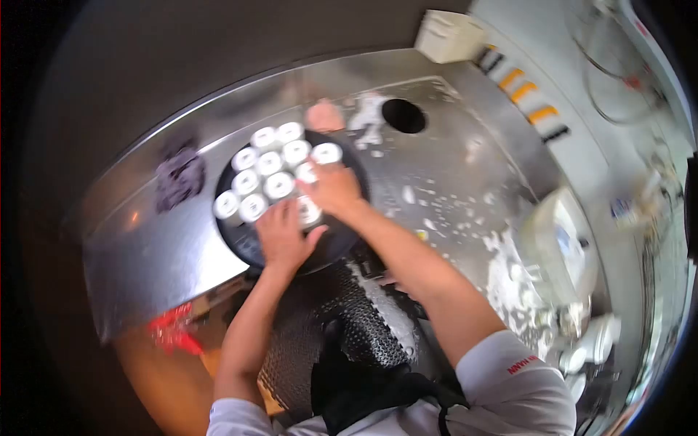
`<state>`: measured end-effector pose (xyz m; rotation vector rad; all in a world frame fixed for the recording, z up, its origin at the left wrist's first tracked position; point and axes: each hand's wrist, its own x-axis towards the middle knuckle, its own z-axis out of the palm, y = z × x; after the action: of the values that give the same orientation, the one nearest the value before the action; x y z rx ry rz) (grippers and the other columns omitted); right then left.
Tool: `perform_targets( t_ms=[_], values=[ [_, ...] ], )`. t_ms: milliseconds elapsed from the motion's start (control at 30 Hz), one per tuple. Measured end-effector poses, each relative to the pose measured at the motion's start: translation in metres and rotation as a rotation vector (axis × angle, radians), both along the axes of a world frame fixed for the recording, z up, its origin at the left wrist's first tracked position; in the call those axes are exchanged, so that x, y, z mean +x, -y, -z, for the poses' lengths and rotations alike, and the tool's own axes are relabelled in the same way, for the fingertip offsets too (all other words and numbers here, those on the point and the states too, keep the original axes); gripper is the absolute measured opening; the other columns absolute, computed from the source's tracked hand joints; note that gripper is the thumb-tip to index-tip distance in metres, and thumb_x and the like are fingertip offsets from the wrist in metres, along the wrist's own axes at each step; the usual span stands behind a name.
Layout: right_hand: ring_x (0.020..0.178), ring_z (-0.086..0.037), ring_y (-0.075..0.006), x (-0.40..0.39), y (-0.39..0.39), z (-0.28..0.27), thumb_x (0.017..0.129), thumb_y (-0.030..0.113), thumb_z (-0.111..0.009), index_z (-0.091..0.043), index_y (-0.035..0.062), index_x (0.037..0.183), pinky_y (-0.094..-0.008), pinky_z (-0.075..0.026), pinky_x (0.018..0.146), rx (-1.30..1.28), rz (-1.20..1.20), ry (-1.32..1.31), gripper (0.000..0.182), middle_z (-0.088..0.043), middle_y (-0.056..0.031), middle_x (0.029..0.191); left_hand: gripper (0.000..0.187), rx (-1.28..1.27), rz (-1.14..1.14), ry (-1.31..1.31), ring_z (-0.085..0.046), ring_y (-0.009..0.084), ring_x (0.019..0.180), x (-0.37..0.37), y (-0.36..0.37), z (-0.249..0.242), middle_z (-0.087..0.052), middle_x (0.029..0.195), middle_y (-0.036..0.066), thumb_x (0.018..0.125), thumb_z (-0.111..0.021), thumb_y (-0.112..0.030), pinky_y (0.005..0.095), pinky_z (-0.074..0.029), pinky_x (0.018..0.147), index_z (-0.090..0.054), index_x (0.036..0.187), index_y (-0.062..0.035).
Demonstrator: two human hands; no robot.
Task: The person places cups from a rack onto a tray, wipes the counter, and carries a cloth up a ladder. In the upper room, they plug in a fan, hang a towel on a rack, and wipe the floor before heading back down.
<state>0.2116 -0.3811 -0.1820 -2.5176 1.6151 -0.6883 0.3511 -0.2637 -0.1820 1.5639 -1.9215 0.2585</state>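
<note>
A round black tray [251, 243] sits on the steel counter and carries several small white round cups [279, 184], which look upside down, with ringed ends facing up. At the tray's near side, my left hand [282, 236] has its fingers and thumb around one white cup [309, 210]. My right hand [333, 190] reaches in from the right, thumb and fingers about another cup, which it partly hides. Just beyond that hand stands one more white cup [328, 152]. Blur hides how firmly either hand grips.
A dark wet cloth [180, 178] lies left of the tray, a pinkish cloth [324, 115] behind it. The steel counter [465, 156] has a round black hole [403, 116] and foam patches. At right stand a whitish tub [549, 247] and white containers [600, 339]. Orange and black hooks [520, 89] line the wall.
</note>
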Motion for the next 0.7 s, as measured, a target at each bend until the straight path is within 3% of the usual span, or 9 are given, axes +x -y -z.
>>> perform_targets(
  t_ms=[167, 200, 300, 333, 367, 433, 500, 600, 700],
  values=[
    [0.097, -0.061, -0.0359, -0.011, -0.034, -0.008, 0.079, 0.043, -0.073, -0.068, 0.0079, 0.119, -0.0494, -0.046, 0.086, -0.216, -0.017, 0.365, 0.054, -0.067, -0.0168, 0.100, 0.074, -0.025, 0.061, 0.087, -0.054, 0.0441, 0.116, 0.007, -0.003, 0.009, -0.059, 0.125, 0.024, 0.077, -0.077, -0.044, 0.0516, -0.041, 0.100, -0.054, 0.132, 0.0000],
    [0.108, -0.056, -0.0382, -0.016, -0.046, -0.016, 0.078, 0.042, -0.073, -0.064, 0.0054, 0.125, -0.0494, -0.044, 0.092, -0.205, -0.002, 0.393, 0.060, -0.063, -0.0192, 0.110, 0.076, -0.149, 0.100, 0.193, -0.052, 0.0461, 0.121, 0.017, 0.001, 0.021, -0.057, 0.130, 0.026, 0.080, -0.075, -0.044, 0.0519, -0.039, 0.104, -0.051, 0.134, 0.0040],
    [0.118, -0.048, -0.0409, -0.070, -0.110, -0.057, 0.079, 0.030, -0.077, -0.049, 0.0032, 0.139, -0.0497, -0.038, 0.102, -0.366, -0.003, 0.574, 0.071, -0.050, -0.0205, 0.123, 0.075, -0.332, 0.274, -0.027, -0.052, 0.0462, 0.122, 0.005, 0.004, 0.018, -0.055, 0.132, 0.028, 0.087, -0.069, -0.048, 0.0531, -0.038, 0.106, -0.049, 0.135, 0.0065],
    [0.119, -0.048, -0.0408, -0.111, -0.145, -0.089, 0.085, 0.042, -0.071, -0.049, 0.0005, 0.138, -0.0494, -0.038, 0.103, -0.306, -0.070, 0.613, 0.071, -0.051, -0.0208, 0.124, 0.075, -0.396, 0.313, -0.063, -0.051, 0.0460, 0.123, -0.019, -0.007, 0.004, -0.054, 0.132, 0.028, 0.088, -0.068, -0.048, 0.0538, -0.038, 0.106, -0.048, 0.135, 0.0067],
    [0.114, -0.052, -0.0406, -0.194, -0.212, -0.131, 0.093, 0.056, -0.058, -0.052, -0.0027, 0.134, -0.0502, -0.040, 0.100, -0.586, -0.033, 0.587, 0.072, -0.055, -0.0203, 0.123, 0.075, -0.431, 0.456, -0.123, -0.050, 0.0458, 0.124, -0.072, -0.023, -0.012, -0.053, 0.133, 0.028, 0.089, -0.067, -0.047, 0.0545, -0.037, 0.107, -0.046, 0.136, 0.0073],
    [0.109, -0.055, -0.0393, -0.291, -0.289, -0.187, 0.096, 0.067, -0.040, -0.056, -0.0018, 0.128, -0.0505, -0.040, 0.098, -0.750, 0.090, 0.386, 0.078, -0.059, -0.0206, 0.119, 0.076, -0.416, 0.693, -0.233, -0.045, 0.0452, 0.126, -0.140, -0.048, -0.029, -0.048, 0.136, 0.027, 0.090, -0.065, -0.045, 0.0558, -0.033, 0.108, -0.041, 0.139, 0.0087],
    [0.107, -0.057, -0.0381, -0.394, -0.371, -0.230, 0.094, 0.066, -0.047, -0.057, -0.0027, 0.127, -0.0509, -0.043, 0.094, -0.945, 0.243, 0.270, 0.077, -0.060, -0.0194, 0.119, 0.076, -0.386, 0.962, -0.276, -0.045, 0.0439, 0.124, -0.216, -0.080, -0.071, -0.048, 0.135, 0.028, 0.090, -0.065, -0.044, 0.0540, -0.033, 0.108, -0.039, 0.140, 0.0077],
    [0.101, -0.060, -0.0329, -0.548, -0.505, -0.314, 0.086, 0.032, -0.073, -0.061, 0.0003, 0.119, -0.0425, -0.048, 0.089, -1.213, 0.580, -0.024, 0.047, -0.063, -0.0179, 0.113, 0.084, -0.393, 1.311, -0.396, -0.050, 0.0399, 0.117, -0.327, -0.130, -0.110, -0.050, 0.129, 0.024, 0.086, -0.070, -0.049, 0.0532, -0.040, 0.100, -0.036, 0.143, 0.0015],
    [0.107, -0.061, -0.0397, -0.707, -0.623, -0.375, 0.083, 0.033, -0.074, -0.058, -0.0004, 0.125, -0.0464, -0.049, 0.091, -1.275, 1.142, -0.293, 0.056, -0.064, -0.0230, 0.115, 0.085, -0.396, 1.709, -0.472, -0.056, 0.0370, 0.105, -0.443, -0.208, -0.170, -0.055, 0.121, 0.019, 0.080, -0.077, -0.052, 0.0510, -0.046, 0.089, -0.043, 0.140, -0.0022]
  ],
)
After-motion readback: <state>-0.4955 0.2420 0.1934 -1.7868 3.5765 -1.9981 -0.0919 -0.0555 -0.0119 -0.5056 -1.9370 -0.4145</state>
